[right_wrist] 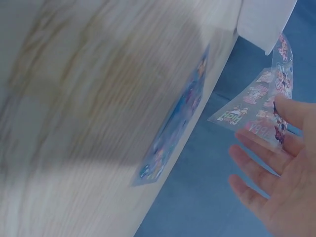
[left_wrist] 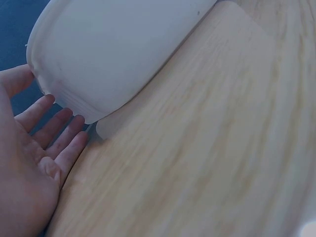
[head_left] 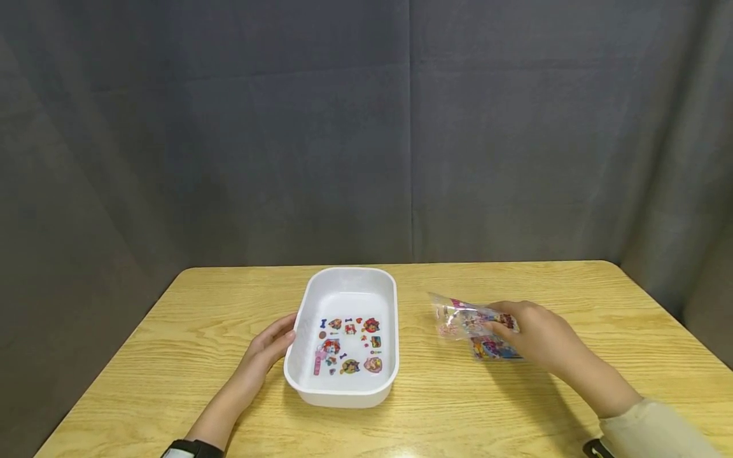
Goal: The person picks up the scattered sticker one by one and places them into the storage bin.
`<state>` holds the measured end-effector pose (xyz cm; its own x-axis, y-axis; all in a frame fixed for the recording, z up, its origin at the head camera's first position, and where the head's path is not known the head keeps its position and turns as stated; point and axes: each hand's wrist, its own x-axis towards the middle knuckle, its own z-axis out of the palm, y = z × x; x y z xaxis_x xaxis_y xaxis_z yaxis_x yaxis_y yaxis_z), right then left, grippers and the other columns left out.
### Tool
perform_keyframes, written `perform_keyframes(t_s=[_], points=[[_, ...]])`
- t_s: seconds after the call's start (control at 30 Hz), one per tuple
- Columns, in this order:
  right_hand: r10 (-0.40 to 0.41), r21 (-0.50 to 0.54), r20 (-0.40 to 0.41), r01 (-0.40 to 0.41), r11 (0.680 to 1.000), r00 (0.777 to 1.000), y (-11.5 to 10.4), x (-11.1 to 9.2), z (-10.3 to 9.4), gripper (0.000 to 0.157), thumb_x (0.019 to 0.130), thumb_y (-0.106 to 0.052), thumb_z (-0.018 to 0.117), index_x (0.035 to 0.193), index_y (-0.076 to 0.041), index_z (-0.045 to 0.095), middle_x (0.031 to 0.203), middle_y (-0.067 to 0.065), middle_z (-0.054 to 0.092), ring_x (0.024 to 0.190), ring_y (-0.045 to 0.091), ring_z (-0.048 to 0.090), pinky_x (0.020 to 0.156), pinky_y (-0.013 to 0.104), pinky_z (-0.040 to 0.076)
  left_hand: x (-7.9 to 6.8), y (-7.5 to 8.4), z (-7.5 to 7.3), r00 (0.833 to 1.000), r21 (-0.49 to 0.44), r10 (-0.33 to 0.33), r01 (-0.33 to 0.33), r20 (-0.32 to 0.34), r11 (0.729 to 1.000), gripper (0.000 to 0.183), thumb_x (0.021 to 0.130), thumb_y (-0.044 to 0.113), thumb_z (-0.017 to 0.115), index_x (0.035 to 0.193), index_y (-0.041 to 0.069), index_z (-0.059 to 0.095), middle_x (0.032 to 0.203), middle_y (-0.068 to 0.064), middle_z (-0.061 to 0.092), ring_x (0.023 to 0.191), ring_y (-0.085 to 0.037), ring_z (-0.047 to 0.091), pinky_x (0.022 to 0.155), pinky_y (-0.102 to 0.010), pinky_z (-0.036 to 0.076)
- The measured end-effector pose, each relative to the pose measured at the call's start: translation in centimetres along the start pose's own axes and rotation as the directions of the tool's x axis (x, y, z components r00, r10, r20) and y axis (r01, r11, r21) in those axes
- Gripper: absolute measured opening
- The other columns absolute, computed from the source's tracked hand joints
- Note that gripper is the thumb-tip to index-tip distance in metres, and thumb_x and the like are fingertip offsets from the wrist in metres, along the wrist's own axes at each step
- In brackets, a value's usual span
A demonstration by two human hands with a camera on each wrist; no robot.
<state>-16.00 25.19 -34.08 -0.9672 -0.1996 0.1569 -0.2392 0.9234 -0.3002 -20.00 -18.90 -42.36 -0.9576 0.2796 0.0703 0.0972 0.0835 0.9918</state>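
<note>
A white rectangular tray (head_left: 347,397) stands on the table, with several small cartoon stickers (head_left: 350,366), apparently on a clear sheet, lying flat on its bottom. My left hand (head_left: 265,351) touches the tray's left side, its fingers loosely extended; the left wrist view shows the fingertips against the outer wall (left_wrist: 106,54). To the right, my right hand (head_left: 538,334) pinches a clear sticker sheet (head_left: 464,320) between thumb and fingers, above the table. The sheet bends and shows pink cartoon figures. Below it lies another sticker sheet (right_wrist: 175,126), bluish and flat on the table, partly covered in the head view.
The wood-grain table (head_left: 229,305) has rounded far corners. A grey curtain (head_left: 298,140) hangs behind it and along both sides. A black band (head_left: 193,448) is on the left wrist.
</note>
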Motion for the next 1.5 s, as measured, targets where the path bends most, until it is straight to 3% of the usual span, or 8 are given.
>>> perform_keyframes(t_s=[0.3, 0.4, 0.53, 0.63, 1.13, 1.3, 1.43, 1.5], points=[[-0.019, 0.02, -0.012, 0.02, 1.0, 1.0, -0.9, 0.4, -0.1, 0.045, 0.097, -0.036, 0.063, 0.129, -0.003, 0.064, 0.078, -0.007, 0.057, 0.063, 0.011, 0.046, 0.053, 0.03, 0.037, 0.0, 0.0, -0.1, 1.0, -0.001, -0.001, 0.001, -0.001, 1.0, 0.054, 0.103, 0.026, 0.049, 0.15, 0.003, 0.038, 0.153, -0.019, 0.038, 0.141, -0.037, 0.035, 0.115, -0.056, 0.026], [-0.016, 0.02, -0.016, 0.016, 1.0, 1.0, -1.2, 0.6, -0.2, 0.046, 0.097, -0.037, 0.063, 0.129, -0.004, 0.064, 0.083, -0.005, 0.062, 0.065, 0.012, 0.05, 0.054, 0.032, 0.039, 0.0, 0.0, -0.1, 1.0, -0.001, 0.0, 0.0, 0.002, 1.0, 0.054, 0.103, 0.026, 0.049, 0.15, 0.003, 0.038, 0.153, -0.019, 0.038, 0.141, -0.036, 0.034, 0.115, -0.055, 0.026], [-0.029, 0.008, -0.051, 0.03, 1.0, 0.998, -1.6, 0.8, -0.2, 0.045, 0.097, -0.038, 0.064, 0.128, -0.006, 0.065, 0.105, 0.008, 0.071, 0.084, 0.024, 0.066, 0.065, 0.044, 0.053, 0.0, 0.0, -0.1, 1.0, -0.002, -0.004, 0.004, 0.005, 1.0, 0.054, 0.103, 0.026, 0.049, 0.15, 0.003, 0.038, 0.154, -0.019, 0.037, 0.142, -0.036, 0.033, 0.116, -0.055, 0.025], [-0.033, 0.021, -0.076, 0.035, 0.999, 0.997, -1.9, 0.9, -0.2, 0.045, 0.097, -0.038, 0.064, 0.128, -0.006, 0.065, 0.115, 0.014, 0.069, 0.099, 0.034, 0.067, 0.076, 0.054, 0.054, 0.0, 0.0, -0.1, 1.0, -0.003, -0.01, 0.01, 0.001, 1.0, 0.054, 0.103, 0.026, 0.049, 0.15, 0.003, 0.038, 0.154, -0.019, 0.037, 0.142, -0.037, 0.033, 0.116, -0.055, 0.025], [-0.061, 0.026, -0.122, 0.065, 0.998, 0.991, -3.7, 1.3, 0.2, 0.041, 0.098, -0.036, 0.063, 0.126, -0.007, 0.067, 0.116, 0.014, 0.069, 0.107, 0.039, 0.064, 0.084, 0.058, 0.052, 0.0, -0.2, -0.1, 0.999, 0.001, -0.027, 0.027, -0.023, 1.0, 0.054, 0.102, 0.028, 0.051, 0.15, 0.005, 0.04, 0.153, -0.017, 0.039, 0.141, -0.035, 0.035, 0.115, -0.053, 0.028], [-0.071, 0.022, -0.137, 0.074, 0.997, 0.988, -4.1, 1.5, 0.1, 0.038, 0.097, -0.033, 0.064, 0.126, -0.008, 0.067, 0.105, 0.007, 0.071, 0.093, 0.028, 0.066, 0.073, 0.046, 0.054, 0.0, -0.3, -0.1, 0.999, 0.0, -0.03, 0.03, -0.019, 1.0, 0.055, 0.102, 0.029, 0.051, 0.15, 0.005, 0.04, 0.154, -0.017, 0.038, 0.142, -0.035, 0.034, 0.115, -0.054, 0.027], [-0.07, 0.042, -0.122, 0.075, 0.996, 0.99, -4.6, 1.7, 0.0, 0.038, 0.097, -0.032, 0.065, 0.127, -0.008, 0.067, 0.085, -0.005, 0.062, 0.073, 0.014, 0.054, 0.06, 0.033, 0.043, 0.0, -0.3, -0.1, 0.999, -0.003, -0.03, 0.03, -0.019, 1.0, 0.055, 0.102, 0.029, 0.051, 0.15, 0.004, 0.04, 0.154, -0.017, 0.039, 0.142, -0.035, 0.034, 0.115, -0.054, 0.026], [-0.071, 0.048, -0.119, 0.077, 0.996, 0.99, -4.8, 1.8, 0.0, 0.038, 0.097, -0.032, 0.064, 0.127, -0.009, 0.067, 0.084, -0.006, 0.062, 0.072, 0.013, 0.052, 0.06, 0.032, 0.042, 0.0, -0.3, -0.1, 0.999, -0.003, -0.029, 0.029, -0.017, 1.0, 0.054, 0.102, 0.029, 0.051, 0.15, 0.004, 0.04, 0.153, -0.017, 0.039, 0.142, -0.035, 0.034, 0.115, -0.054, 0.026]])
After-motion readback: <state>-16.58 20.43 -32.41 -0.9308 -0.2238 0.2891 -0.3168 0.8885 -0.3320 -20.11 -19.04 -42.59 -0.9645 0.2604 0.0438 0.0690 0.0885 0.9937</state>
